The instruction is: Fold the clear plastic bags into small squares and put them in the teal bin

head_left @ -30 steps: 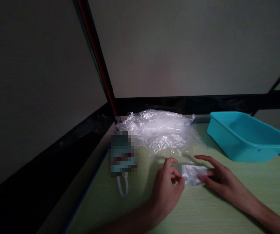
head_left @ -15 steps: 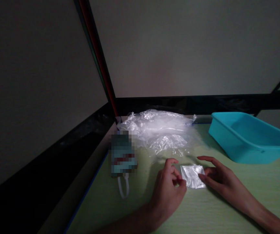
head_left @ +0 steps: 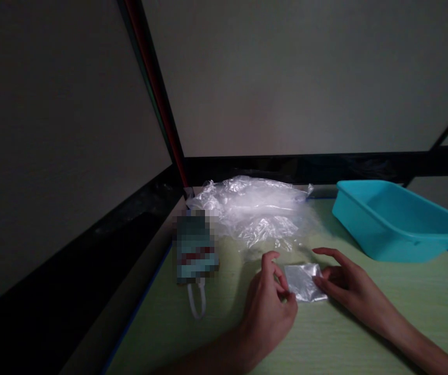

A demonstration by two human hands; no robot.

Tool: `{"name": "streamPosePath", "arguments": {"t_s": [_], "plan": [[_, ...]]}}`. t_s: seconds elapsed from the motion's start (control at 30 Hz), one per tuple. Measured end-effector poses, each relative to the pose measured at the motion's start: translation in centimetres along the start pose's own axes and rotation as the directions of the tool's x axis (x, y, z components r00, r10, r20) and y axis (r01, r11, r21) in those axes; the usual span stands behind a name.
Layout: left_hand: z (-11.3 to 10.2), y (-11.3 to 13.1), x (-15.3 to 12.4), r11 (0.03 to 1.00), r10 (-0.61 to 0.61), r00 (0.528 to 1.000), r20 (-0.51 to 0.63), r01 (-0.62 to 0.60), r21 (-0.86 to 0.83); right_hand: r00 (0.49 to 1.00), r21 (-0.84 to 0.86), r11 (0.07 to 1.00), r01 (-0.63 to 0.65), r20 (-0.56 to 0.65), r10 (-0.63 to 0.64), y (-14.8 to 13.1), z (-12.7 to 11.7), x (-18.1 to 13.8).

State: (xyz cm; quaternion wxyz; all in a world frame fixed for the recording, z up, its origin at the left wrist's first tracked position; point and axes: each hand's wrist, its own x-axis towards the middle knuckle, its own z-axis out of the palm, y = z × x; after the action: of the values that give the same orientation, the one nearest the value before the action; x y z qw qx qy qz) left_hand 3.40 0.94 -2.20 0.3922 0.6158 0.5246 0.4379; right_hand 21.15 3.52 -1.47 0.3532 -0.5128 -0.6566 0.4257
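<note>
A small clear plastic bag [head_left: 304, 282] lies flat on the pale green table [head_left: 364, 333]. My left hand [head_left: 268, 307] is curled at the bag's left edge, thumb and fingers pinching that edge. My right hand [head_left: 344, 284] rests on the bag's right edge, its fingers bent and pressing on the plastic, the index finger stretched above it. Both forearms come in from the bottom of the view.
A heap of crumpled clear plastic bags [head_left: 253, 208] lies behind the hands. A turquoise plastic tub [head_left: 395, 219] stands at the right. A blurred-out card with a white cord loop [head_left: 195, 250] lies at the left. Grey partition walls with dark frames enclose the table.
The small bag has shifted slightly left and been flattened between the hands. My right hand has slid left with it; my left hand has stayed nearly still.
</note>
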Motion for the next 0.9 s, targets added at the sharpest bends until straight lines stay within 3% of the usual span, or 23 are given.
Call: {"name": "streamPosePath", "arguments": {"t_s": [0.47, 0.67, 0.9], "plan": [[-0.40, 0.15, -0.10, 0.998, 0.040, 0.999, 0.015, -0.041, 0.048, 0.999, 0.066, 0.998, -0.009, -0.045, 0.012, -0.33, -0.08, -0.03], [-0.45, 0.34, 0.05, 1.000, 0.013, 1.000, 0.013, -0.013, 0.007, 0.999, 0.070, 0.997, 0.019, 0.033, -0.022, -0.50, -0.20, -0.22], [-0.44, 0.22, 0.52, 0.992, -0.002, 1.000, -0.025, -0.001, -0.125, 0.999, 0.020, 0.999, 0.031, -0.008, -0.031, -0.20, 0.14, 0.34]]}}
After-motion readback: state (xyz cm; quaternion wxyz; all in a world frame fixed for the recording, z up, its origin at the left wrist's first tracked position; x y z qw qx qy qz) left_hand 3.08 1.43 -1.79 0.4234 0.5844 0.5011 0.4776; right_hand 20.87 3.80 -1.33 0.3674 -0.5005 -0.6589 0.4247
